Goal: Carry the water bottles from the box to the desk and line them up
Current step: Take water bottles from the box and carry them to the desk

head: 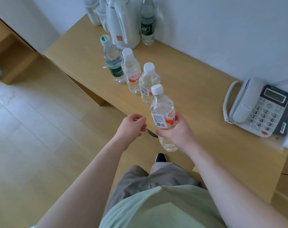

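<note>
we see the held bottle near the front edge of the desk, its long axis close to upright with the white cap tipped slightly toward 11 o'clock and the base toward 5 o'clock; whether the base touches the desk top we cannot tell. its red-and-white label faces us, barcode to the left. the right hand is wrapped around the lower half, fingers closed firmly on the label and body, thumb on the near left side. the left hand sits just beside it at 9 o'clock, apart from the bottle, fingers loosely curled with thumb and forefinger nearly together, holding nothing we can make out. from the held bottle toward 11 o'clock runs a row of three standing bottles: a second clear bottle nearest, a red-labelled bottle just beyond, then a green-labelled bottle with a green mark on its cap, each just beside the next. farther toward 12 o'clock, near the wall, stand a white kettle and a taller green-labelled bottle. at 3 o'clock a grey telephone lies on the desk, well apart from the row.
</note>
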### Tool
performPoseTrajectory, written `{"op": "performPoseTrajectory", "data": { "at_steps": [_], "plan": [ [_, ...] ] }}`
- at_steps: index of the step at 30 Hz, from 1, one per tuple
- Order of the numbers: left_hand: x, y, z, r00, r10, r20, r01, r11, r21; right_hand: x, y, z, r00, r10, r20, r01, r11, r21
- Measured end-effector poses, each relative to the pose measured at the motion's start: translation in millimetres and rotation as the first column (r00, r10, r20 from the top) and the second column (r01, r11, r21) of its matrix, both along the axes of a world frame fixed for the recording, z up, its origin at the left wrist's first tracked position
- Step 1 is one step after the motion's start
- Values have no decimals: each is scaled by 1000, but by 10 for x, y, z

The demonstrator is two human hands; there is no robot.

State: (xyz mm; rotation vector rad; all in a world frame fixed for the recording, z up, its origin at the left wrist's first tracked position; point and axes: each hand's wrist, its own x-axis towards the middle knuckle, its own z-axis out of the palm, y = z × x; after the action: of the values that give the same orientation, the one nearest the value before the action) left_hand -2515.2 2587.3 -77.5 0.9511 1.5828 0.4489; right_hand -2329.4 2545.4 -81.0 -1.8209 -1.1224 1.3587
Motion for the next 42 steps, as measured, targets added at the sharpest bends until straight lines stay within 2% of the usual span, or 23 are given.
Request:
{"op": "performPoseTrajectory", "data": {
  "at_steps": [13, 23, 34, 42],
  "plan": [
    [58, 536, -34, 998, -65, -10, 64, 998, -27, 135, 533, -98, 992, -123, 27, 119, 985, 125],
    [17, 732, -137, 998, -57, -21, 55, 996, -67, 117, 716, -309, 973, -224, 53, 205, 948, 243],
    [-37, 814, -173, 998, -58, -23, 57, 996, -76, -28, 703, -444, 968, -244, 49, 231, 953, 194],
    [-60, 849, -177, 995, -90, -35, 87, 993, -82, -65, 737, -508, 969, -245, 34, 232, 947, 222]
  ]
}}
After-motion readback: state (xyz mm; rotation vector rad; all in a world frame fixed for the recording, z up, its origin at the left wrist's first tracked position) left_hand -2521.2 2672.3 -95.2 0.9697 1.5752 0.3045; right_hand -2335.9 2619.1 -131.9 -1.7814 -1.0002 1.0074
